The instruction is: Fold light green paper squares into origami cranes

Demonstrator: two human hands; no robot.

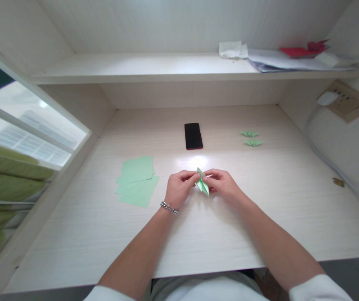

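Note:
A small, partly folded green paper piece (202, 183) is held between both hands just above the middle of the pale wooden desk (248, 217). My left hand (179, 187), with a chain bracelet at the wrist, pinches its left side. My right hand (221, 184) pinches its right side, fingers curled in. A loose stack of flat green paper sheets (137, 180) lies to the left of my left hand. Two finished green folded figures (252, 138) rest at the back right of the desk.
A black phone (193, 136) lies flat behind my hands. A shelf (154, 69) above the desk carries white papers (280, 60) and a red folded paper (305, 49). A wall socket with a white plug (339, 100) and cable is on the right; a window (29, 133) on the left.

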